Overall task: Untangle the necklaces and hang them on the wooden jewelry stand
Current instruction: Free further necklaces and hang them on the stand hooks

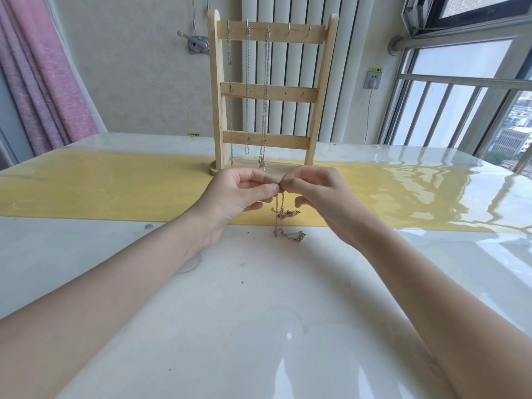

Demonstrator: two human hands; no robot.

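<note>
A wooden jewelry stand [316,93] rises at the table's far side, with three silver necklaces [247,90] hanging from the left hooks of its top bar. Two hooks on the right of that bar are bare. In front of the stand my left hand [233,197] and my right hand [319,197] meet, both pinching the top end of a thin gold necklace [280,207] between thumb and fingers. The chain hangs down from the pinch, and its lower part lies bunched on the table [259,298] with a small pendant [299,236].
A yellow runner [115,191] crosses the glossy white table under a clear cover. Behind the stand are a white radiator and a wall; a pink curtain hangs at the left, a barred window stands at the right.
</note>
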